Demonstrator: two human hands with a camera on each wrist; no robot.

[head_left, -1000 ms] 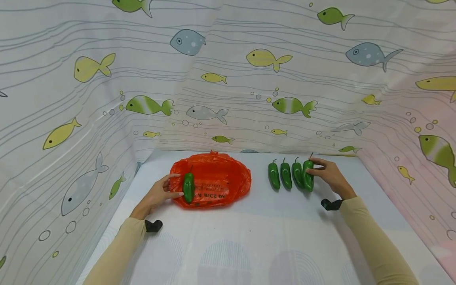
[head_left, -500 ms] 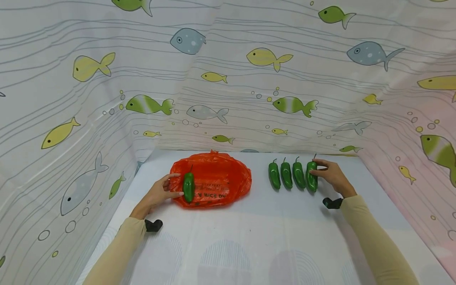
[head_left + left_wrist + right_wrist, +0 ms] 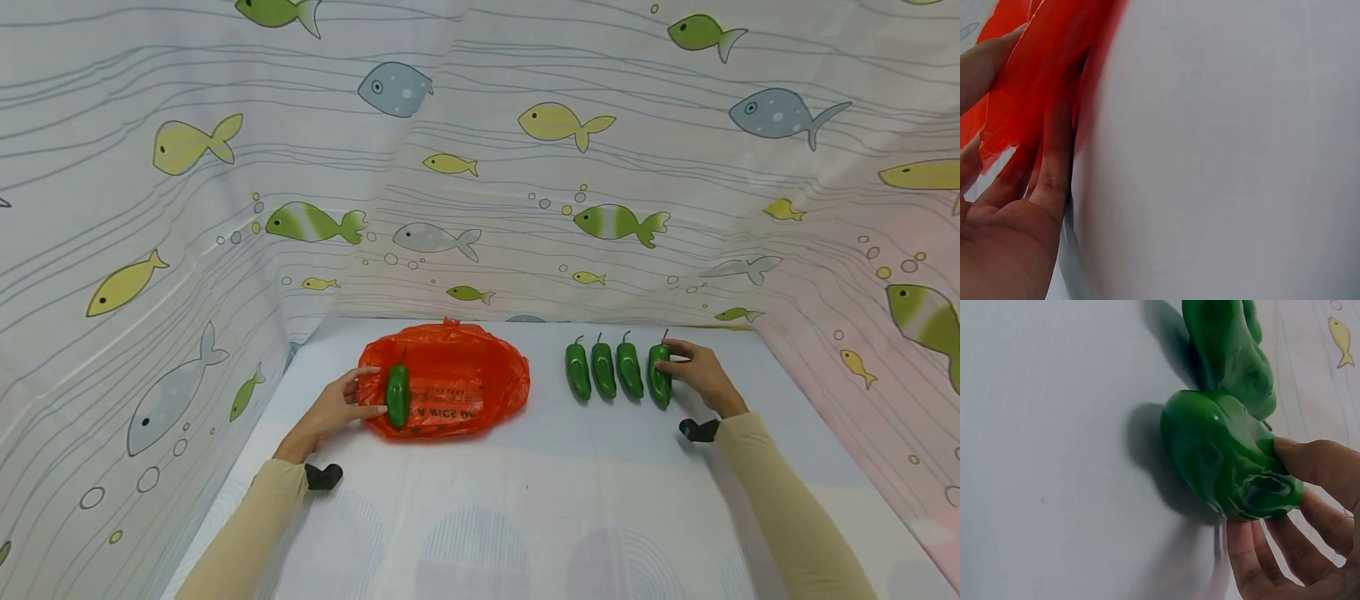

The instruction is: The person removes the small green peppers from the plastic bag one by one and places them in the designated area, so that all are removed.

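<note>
In the head view, my right hand pinches the rightmost green pepper between thumb and fingers. The right wrist view shows the thumb on one side of that glossy pepper and fingertips on the other; a second pepper lies close by. My left hand holds the left edge of a red plastic bag, and in the left wrist view fingers lie behind the thin plastic. Inside the bag's left side lies another green pepper, next to the left thumb.
Left of the held pepper, three green peppers stand in a row, stems toward the back. A white tabletop with pale circle patterns spreads in front. Fish-printed curtains enclose the back and both sides.
My right hand has moved slightly right and toward me with its pepper, which is now apart from the row's neighbouring pepper. The left hand and bag look unchanged.
</note>
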